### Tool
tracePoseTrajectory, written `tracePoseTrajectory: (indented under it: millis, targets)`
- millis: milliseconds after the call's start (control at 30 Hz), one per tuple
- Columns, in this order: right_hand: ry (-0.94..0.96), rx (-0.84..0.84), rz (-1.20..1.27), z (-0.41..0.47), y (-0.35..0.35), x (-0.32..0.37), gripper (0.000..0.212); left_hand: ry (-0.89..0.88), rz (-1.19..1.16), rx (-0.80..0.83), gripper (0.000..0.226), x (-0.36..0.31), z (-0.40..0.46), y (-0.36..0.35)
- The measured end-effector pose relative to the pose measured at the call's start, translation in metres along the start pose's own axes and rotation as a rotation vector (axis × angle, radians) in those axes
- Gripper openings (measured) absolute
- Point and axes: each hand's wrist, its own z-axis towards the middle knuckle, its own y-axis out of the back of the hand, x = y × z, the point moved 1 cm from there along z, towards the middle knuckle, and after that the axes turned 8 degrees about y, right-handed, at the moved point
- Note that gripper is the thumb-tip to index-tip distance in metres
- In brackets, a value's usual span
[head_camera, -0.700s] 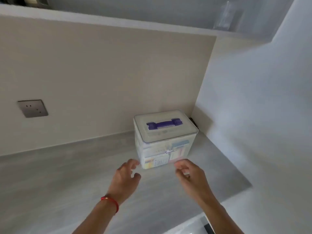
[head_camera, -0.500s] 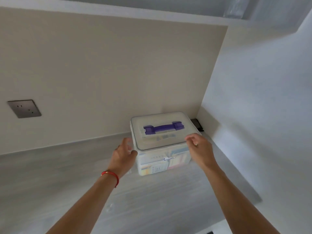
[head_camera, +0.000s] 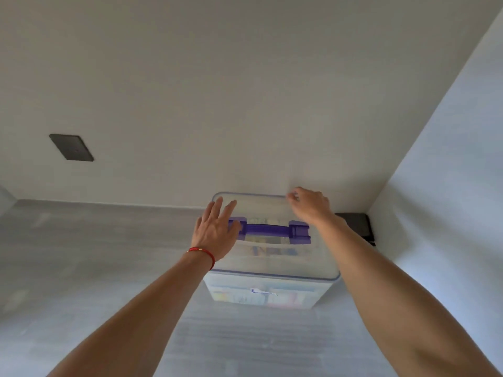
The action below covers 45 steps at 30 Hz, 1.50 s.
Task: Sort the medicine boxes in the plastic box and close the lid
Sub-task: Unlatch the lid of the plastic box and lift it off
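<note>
— Since half a second ago, what has been moved?

— Both hands have been carried from the sides of the plastic box [head_camera: 268, 268] up over its lid [head_camera: 272, 257]. The left hand [head_camera: 216, 229] is now laid flat on the lid's left part, fingers straight and spread, its thumb against one end of the purple handle [head_camera: 269, 229]. The right hand [head_camera: 310, 204] is held at the lid's far right corner with fingers curled; whether the rim is being gripped cannot be told.

— Where is the box kept?

— It is set on the table [head_camera: 95, 254], at the far right corner, against the back wall.

— How much of the task is judged done?

— Medicine boxes [head_camera: 283, 299] are seen through the clear front, already inside, and the lid is seated on top. Pressing it shut appears to be what is left; whether it is latched cannot be told.

— Can any writing be read?

— None; the small front label [head_camera: 261, 291] and the packets are too blurred.
</note>
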Motion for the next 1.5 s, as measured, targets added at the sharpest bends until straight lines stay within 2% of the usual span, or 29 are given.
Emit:
tracePoseTrajectory:
  millis: [133,333,400,467,533,633,733,833,933,1000,1100,1200,1267,1367,1500]
  targets:
    - [-0.11,0.189,0.115,0.044,0.003,-0.012,0.072,0.024,0.081,-0.056,0.065,0.004,0.0,-0.01]
    - [-0.073,0.278,0.008,0.064,-0.008,-0.022,0.079,0.009,0.07,-0.082,0.07,0.003,-0.001,-0.012]
    - [-0.069,0.403,0.128,0.067,-0.003,-0.02,0.074,0.003,0.072,-0.085,0.07,0.001,-0.003,-0.012]
    - [-0.038,0.535,0.287,0.071,0.003,-0.017,0.055,0.003,0.077,-0.098,0.07,0.001,-0.003,-0.013]
    - [-0.056,0.468,0.292,0.077,0.003,-0.013,0.054,0.01,0.08,-0.106,0.069,0.002,-0.002,-0.014]
    - [-0.059,0.234,0.158,0.076,-0.003,-0.014,0.059,0.013,0.078,-0.108,0.068,0.002,-0.002,-0.015]
    - [0.119,0.015,0.125,0.061,-0.007,-0.026,0.052,0.017,0.081,-0.112,0.067,0.002,-0.001,-0.015]
    - [0.305,-0.126,-0.088,0.044,-0.015,-0.031,0.062,0.022,0.081,-0.105,0.068,0.002,-0.001,-0.015]
    - [0.212,-0.112,-0.171,0.025,-0.019,-0.023,0.064,0.045,0.058,-0.1,0.071,0.002,0.0,-0.013]
    - [0.127,-0.179,-0.158,-0.001,-0.026,-0.02,0.062,0.074,0.022,-0.092,0.071,0.003,0.001,-0.012]
    - [-0.114,-0.313,0.026,-0.05,-0.041,-0.028,0.061,0.104,-0.005,-0.067,0.071,0.002,0.001,-0.01]
    - [-0.355,-0.343,0.517,-0.08,-0.039,-0.046,0.032,0.022,0.075,-0.088,0.066,0.001,-0.001,-0.011]
    - [-0.468,-0.317,0.819,-0.087,-0.029,-0.057,0.032,-0.065,0.125,-0.093,0.064,0.001,-0.003,-0.012]
    - [-0.532,-0.222,1.105,-0.09,-0.017,-0.062,0.032,-0.094,0.139,-0.078,0.062,0.004,-0.004,-0.013]
    - [-0.514,-0.168,1.189,-0.092,-0.017,-0.06,0.033,-0.085,0.125,-0.07,0.061,0.005,-0.003,-0.015]
